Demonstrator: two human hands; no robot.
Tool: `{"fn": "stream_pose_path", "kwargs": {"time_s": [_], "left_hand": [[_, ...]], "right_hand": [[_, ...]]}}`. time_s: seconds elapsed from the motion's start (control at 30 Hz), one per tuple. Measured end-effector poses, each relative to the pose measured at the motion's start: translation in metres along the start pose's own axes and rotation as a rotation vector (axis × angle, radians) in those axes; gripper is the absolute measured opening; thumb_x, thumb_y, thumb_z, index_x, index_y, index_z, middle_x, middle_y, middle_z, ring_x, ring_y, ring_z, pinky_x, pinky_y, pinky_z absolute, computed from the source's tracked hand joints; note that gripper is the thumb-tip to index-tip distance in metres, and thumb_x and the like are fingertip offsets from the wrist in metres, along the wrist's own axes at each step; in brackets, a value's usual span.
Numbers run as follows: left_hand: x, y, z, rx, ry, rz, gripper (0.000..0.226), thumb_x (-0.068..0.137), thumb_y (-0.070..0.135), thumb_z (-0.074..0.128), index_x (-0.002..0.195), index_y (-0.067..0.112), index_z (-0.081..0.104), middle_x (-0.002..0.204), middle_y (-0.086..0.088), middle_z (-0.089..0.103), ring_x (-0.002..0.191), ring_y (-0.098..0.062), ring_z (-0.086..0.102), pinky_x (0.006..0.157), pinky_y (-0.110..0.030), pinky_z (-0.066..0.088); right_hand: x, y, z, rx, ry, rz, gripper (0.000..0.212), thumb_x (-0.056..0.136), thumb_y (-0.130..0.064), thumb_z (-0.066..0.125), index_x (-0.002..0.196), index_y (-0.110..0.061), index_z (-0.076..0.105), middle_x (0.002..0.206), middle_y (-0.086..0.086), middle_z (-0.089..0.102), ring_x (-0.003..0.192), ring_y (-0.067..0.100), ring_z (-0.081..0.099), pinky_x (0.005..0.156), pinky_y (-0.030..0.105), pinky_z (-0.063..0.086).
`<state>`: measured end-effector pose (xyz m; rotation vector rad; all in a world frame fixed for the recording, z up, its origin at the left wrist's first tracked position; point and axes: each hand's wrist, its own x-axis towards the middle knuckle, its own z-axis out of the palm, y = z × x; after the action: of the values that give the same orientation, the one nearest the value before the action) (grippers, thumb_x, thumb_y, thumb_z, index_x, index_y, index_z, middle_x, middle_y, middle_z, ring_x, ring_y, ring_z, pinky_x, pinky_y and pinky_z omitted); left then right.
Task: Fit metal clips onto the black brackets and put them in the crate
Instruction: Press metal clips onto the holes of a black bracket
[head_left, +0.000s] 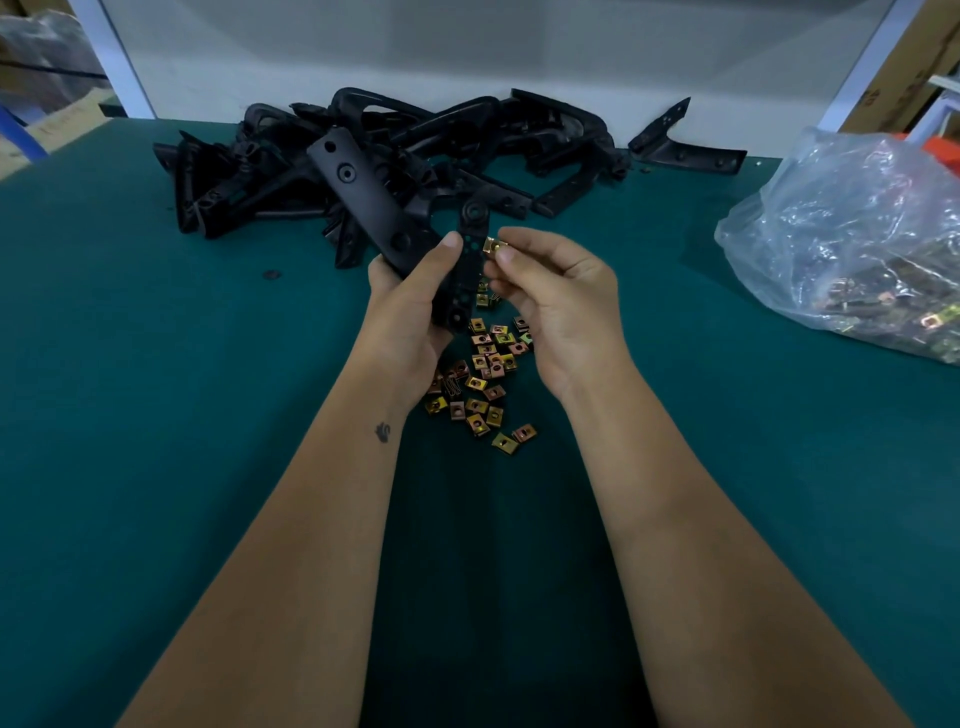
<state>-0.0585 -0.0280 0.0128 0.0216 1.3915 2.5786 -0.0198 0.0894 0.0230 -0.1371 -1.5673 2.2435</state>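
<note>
Both hands (415, 306) raised, bracket (387, 218) and clip (491, 245)

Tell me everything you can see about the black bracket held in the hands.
The black bracket looks like matte moulded plastic, with two arms and several round holes. The left hand grips it above the table, one arm slanting up and left. The right hand pinches a brass-coloured metal clip beside its other arm.
</note>
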Motion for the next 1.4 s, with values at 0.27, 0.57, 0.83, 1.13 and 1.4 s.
{"fn": "stream_pose_path", "kwargs": {"time_s": [0.27,0.57,0.83,1.13,1.4], "left_hand": [[0.000,0.000,-0.001,-0.024,-0.040,0.009,0.035,0.092,0.021,0.069,0.118,0.018,0.047,0.114,0.000,0.068,0.089,-0.008,0.072,0.067,-0.023,0.054],[0.001,-0.002,-0.005,0.030,-0.144,0.034,0.029,0.093,0.017,0.066,0.115,0.019,0.046,0.116,0.000,0.069,0.101,-0.013,0.069,0.082,-0.028,0.054],[0.003,-0.004,-0.008,0.068,-0.218,0.081,0.036,0.092,0.019,0.067,0.120,0.021,0.044,0.129,-0.002,0.063,0.114,-0.013,0.065,0.092,-0.030,0.053],[0.011,0.007,-0.015,-0.235,0.026,0.050,0.027,0.094,0.020,0.065,0.114,0.014,0.048,0.082,0.003,0.068,0.066,-0.008,0.066,0.057,-0.023,0.050],[0.012,0.018,-0.030,-0.577,0.166,0.005,0.017,0.095,0.029,0.064,0.088,0.014,0.058,0.072,0.001,0.050,0.056,-0.010,0.041,0.052,-0.022,0.038]], "right_hand": [[-0.001,-0.002,0.001,-0.018,-0.001,0.001,0.015,0.085,0.008,0.066,0.088,-0.005,0.071,0.078,0.004,0.070,0.072,0.012,0.068,0.072,0.023,0.054],[-0.002,-0.005,0.002,-0.186,-0.004,-0.029,0.018,0.084,0.006,0.067,0.084,-0.011,0.068,0.067,-0.003,0.068,0.064,0.008,0.063,0.068,0.021,0.053],[-0.004,-0.002,0.009,-0.131,0.019,-0.042,0.025,0.086,0.003,0.067,0.103,-0.012,0.056,0.071,-0.005,0.069,0.075,0.003,0.065,0.077,0.019,0.051],[-0.002,-0.021,0.009,-0.632,-0.142,-0.035,0.013,0.090,-0.019,0.068,0.102,-0.024,0.065,0.078,-0.009,0.070,0.070,-0.001,0.064,0.068,0.017,0.050],[-0.008,-0.029,0.009,-1.329,-0.493,0.042,0.013,0.084,-0.023,0.073,0.073,-0.028,0.071,0.071,-0.012,0.066,0.070,0.006,0.061,0.060,0.021,0.045]]}}
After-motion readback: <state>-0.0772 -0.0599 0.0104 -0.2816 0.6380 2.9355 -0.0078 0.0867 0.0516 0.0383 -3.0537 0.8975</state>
